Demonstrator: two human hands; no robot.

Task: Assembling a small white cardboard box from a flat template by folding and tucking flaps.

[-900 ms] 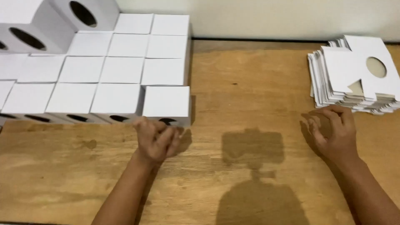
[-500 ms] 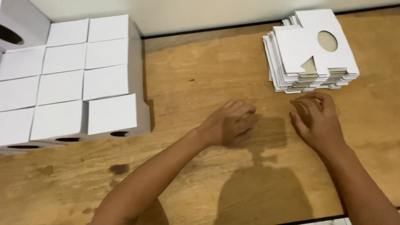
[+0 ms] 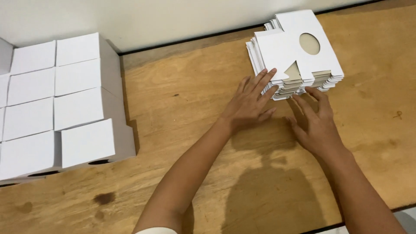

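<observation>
A stack of flat white die-cut cardboard blanks (image 3: 294, 52), each with a round hole and a notch, lies at the upper right of the wooden table (image 3: 186, 108). My left hand (image 3: 251, 102) is spread flat, its fingertips touching the stack's near left corner. My right hand (image 3: 316, 123) rests open on the table just below the stack, fingertips at its front edge. Neither hand holds anything.
Several folded white boxes (image 3: 60, 104) stand in tight rows at the left, some showing dark round holes on their front faces. A pale wall (image 3: 173, 17) runs along the table's far edge. Bare wood lies between boxes and stack.
The view has swung right, away from the boxes. My left hand has left the front box and travelled right to the stack; my right hand has moved up to the stack's front edge.
</observation>
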